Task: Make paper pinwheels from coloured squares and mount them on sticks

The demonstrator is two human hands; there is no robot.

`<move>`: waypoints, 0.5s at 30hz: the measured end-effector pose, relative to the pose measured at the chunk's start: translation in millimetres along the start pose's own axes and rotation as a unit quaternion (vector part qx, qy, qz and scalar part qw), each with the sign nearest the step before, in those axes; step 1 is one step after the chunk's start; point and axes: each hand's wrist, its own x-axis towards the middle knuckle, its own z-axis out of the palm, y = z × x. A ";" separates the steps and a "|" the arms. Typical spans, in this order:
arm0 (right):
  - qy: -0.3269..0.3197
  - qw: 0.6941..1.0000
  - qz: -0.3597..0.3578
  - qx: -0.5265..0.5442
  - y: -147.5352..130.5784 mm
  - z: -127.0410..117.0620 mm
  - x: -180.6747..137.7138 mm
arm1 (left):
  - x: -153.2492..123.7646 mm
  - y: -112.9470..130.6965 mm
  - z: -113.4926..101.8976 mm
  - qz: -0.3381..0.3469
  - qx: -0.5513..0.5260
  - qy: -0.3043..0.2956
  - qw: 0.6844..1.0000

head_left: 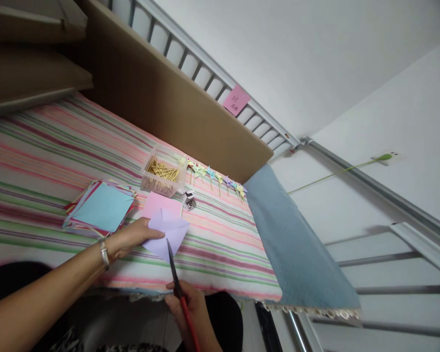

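My left hand (pixel 135 234) pinches a lilac paper square (pixel 174 230), which has slits running in from its corners. In my right hand (pixel 192 303) is a pair of scissors (pixel 179 293) with dark blades and red handles; the blade tips reach the paper near its middle. Whether the blades are fully closed is too small to tell. Partly under the lilac square lies pink paper (pixel 161 204). To the left sits a stack of coloured paper squares (pixel 104 208), light blue on top.
A clear plastic box (pixel 157 186) of thin wooden sticks stands beyond the papers, beside a small open box (pixel 188 200). Several small paper pinwheels (pixel 220 180) lie along a cardboard panel (pixel 176 107). A striped cloth (pixel 227 254) covers the surface; metal rails (pixel 352 176) stand at right.
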 end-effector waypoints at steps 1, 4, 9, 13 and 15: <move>-0.001 1.000 -0.001 -0.001 0.2 -0.2 0.2 | -0.2 -0.2 -0.1 0.000 0.000 0.000 1.000; -0.005 1.000 -0.003 -0.006 1.7 -1.0 0.7 | -0.5 -1.1 -0.3 0.000 -0.003 -0.002 1.000; -0.007 1.000 -0.002 -0.009 10.1 -0.1 1.7 | 0.8 -2.3 -0.4 -0.002 0.001 0.008 1.000; -0.018 0.999 -0.027 -0.035 12.6 -1.3 -0.1 | 4.1 -3.9 -2.9 -0.001 0.009 0.013 1.000; -0.022 0.996 -0.046 -0.072 10.8 -4.7 -3.8 | 6.6 -4.0 -6.4 0.004 0.017 0.021 1.000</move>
